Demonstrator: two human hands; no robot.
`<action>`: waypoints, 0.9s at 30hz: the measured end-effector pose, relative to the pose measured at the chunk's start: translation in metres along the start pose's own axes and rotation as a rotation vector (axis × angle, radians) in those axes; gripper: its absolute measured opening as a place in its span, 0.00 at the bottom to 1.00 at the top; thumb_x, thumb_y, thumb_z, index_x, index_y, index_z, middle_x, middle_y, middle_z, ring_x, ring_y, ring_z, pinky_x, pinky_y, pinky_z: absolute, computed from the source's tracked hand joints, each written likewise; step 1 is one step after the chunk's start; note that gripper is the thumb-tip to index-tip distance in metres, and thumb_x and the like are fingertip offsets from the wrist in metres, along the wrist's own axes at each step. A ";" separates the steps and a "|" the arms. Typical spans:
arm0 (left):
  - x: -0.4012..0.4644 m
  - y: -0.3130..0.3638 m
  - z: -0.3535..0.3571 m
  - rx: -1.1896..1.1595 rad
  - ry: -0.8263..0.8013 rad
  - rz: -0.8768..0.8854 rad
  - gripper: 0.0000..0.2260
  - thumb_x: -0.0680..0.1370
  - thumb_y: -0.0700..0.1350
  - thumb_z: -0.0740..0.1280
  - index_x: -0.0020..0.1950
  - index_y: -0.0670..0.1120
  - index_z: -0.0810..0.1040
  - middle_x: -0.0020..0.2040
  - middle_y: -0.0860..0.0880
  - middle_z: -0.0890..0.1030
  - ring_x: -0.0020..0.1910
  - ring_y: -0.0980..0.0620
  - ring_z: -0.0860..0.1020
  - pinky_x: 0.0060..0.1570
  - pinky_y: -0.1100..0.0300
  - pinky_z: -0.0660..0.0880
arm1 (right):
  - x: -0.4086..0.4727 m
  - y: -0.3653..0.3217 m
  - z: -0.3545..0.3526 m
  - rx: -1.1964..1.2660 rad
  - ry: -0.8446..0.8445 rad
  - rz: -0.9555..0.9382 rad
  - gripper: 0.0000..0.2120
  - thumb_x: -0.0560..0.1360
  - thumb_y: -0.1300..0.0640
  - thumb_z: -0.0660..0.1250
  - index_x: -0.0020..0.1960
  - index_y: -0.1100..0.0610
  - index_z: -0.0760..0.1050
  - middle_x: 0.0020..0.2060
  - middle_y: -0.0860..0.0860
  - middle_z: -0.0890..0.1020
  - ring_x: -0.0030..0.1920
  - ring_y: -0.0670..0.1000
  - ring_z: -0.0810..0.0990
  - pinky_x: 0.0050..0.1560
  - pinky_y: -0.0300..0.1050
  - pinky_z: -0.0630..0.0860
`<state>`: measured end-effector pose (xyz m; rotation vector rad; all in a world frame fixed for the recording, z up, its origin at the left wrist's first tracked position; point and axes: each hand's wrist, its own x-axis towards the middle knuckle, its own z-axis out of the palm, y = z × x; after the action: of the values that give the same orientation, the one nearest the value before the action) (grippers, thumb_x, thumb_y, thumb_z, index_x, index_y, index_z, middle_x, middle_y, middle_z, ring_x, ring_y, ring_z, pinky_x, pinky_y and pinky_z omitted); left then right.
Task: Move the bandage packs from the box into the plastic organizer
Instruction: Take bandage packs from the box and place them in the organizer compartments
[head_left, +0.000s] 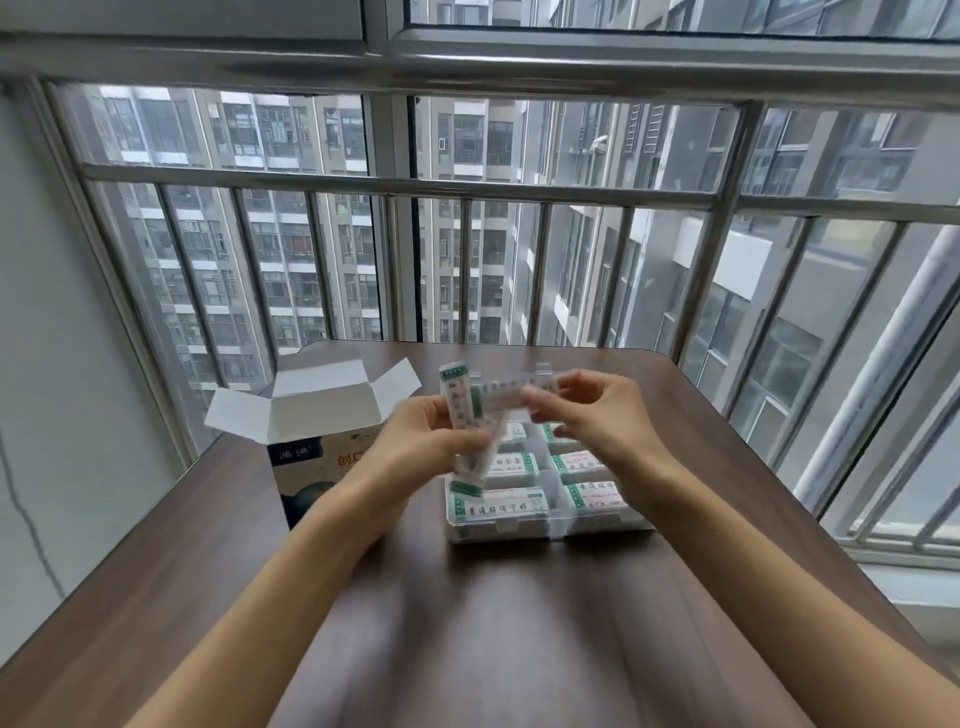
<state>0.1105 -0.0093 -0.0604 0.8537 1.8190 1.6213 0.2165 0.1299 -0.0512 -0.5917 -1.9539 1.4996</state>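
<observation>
A clear plastic organizer (545, 529) lies on the brown table, its compartments holding several white-and-green bandage packs (501, 506). To its left stands the cardboard box (306, 457) with its white flaps open. Above the organizer my left hand (421, 439) grips a stack of bandage packs (462, 402) held upright. My right hand (597, 410) pinches the end of a single bandage pack (511, 397) lying sideways next to that stack. The packs in my hands are blurred.
The brown wooden table (519, 623) ends close behind the box and organizer, where a metal window railing (467, 192) runs across. A pale wall stands at the left.
</observation>
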 end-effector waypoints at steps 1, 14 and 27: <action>-0.001 0.000 -0.005 0.073 0.038 0.041 0.09 0.76 0.34 0.67 0.51 0.46 0.81 0.45 0.47 0.84 0.47 0.51 0.82 0.43 0.61 0.77 | 0.003 0.000 -0.002 0.068 -0.009 0.016 0.08 0.70 0.58 0.72 0.49 0.58 0.78 0.42 0.53 0.84 0.38 0.44 0.83 0.37 0.33 0.76; -0.011 -0.016 -0.020 0.233 0.314 0.290 0.13 0.78 0.40 0.67 0.59 0.54 0.80 0.45 0.58 0.84 0.43 0.60 0.82 0.42 0.57 0.80 | 0.012 0.026 0.007 -0.403 -0.211 -0.074 0.05 0.69 0.55 0.75 0.44 0.52 0.82 0.37 0.49 0.85 0.38 0.41 0.82 0.39 0.31 0.74; -0.012 -0.013 -0.019 -0.073 0.167 0.025 0.09 0.78 0.35 0.64 0.54 0.46 0.80 0.47 0.49 0.85 0.49 0.49 0.83 0.53 0.55 0.78 | 0.023 0.020 0.009 -0.652 -0.417 -0.166 0.08 0.69 0.54 0.75 0.48 0.49 0.84 0.40 0.44 0.75 0.41 0.40 0.72 0.40 0.33 0.65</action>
<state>0.1025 -0.0321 -0.0710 0.7307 1.8545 1.8101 0.1932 0.1446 -0.0679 -0.3735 -2.7682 0.9105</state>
